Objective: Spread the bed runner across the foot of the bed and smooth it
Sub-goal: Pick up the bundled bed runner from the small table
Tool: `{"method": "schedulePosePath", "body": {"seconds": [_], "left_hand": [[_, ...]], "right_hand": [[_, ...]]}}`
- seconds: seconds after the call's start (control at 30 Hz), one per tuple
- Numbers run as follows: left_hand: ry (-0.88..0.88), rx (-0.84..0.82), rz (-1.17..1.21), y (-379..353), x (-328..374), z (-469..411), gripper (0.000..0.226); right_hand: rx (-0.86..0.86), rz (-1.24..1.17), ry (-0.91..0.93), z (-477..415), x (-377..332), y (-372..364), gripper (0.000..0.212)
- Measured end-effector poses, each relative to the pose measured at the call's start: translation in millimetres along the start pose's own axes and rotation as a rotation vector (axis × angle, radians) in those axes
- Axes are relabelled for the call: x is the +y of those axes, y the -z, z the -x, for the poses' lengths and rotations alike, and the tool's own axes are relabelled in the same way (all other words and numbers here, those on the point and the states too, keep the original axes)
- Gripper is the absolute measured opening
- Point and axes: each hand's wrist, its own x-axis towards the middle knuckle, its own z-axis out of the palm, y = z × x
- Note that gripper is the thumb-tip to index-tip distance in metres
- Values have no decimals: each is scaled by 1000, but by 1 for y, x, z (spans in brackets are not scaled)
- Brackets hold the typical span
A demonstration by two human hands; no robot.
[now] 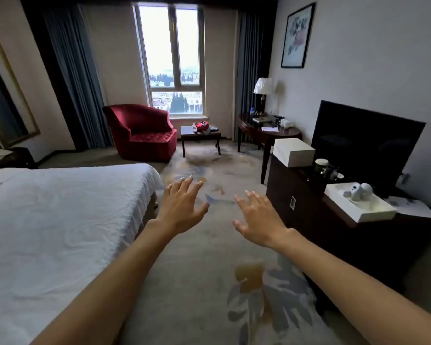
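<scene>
Both arms reach forward over patterned carpet (204,265), the left hand (182,207) and right hand (258,220) spread wide with straight fingers, holding nothing. A white bed (60,220) lies just left of the left hand; no bed runner shows anywhere. The sensible first move is probably finding it, then gripping both ends evenly.

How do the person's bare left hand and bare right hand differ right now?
The bare left hand sits higher in the view, beside the corner of the white-sheeted bed. The bare right hand sits lower, next to the dark wooden cabinet. The left hand's fingers angle up and right, while the right hand's fingers angle up and left. Both are open, fingers spread, backs up, over the patterned carpet, holding nothing.
</scene>
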Motion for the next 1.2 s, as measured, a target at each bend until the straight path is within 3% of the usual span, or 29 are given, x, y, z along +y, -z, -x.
{"method": "schedulePosePath", "body": {"seconds": [0.63, 0.87, 1.2], "left_hand": [[158, -22, -83, -91, -110, -169, 62], [252, -24, -73, -119, -198, -245, 60], [214, -40, -78, -171, -330, -393, 61]], "right_hand": [[-11, -98, 26, -216, 64, -115, 79], [-76, -93, 32, -337, 56, -155, 76], [-34, -73, 40, -531, 39, -192, 73]]}}
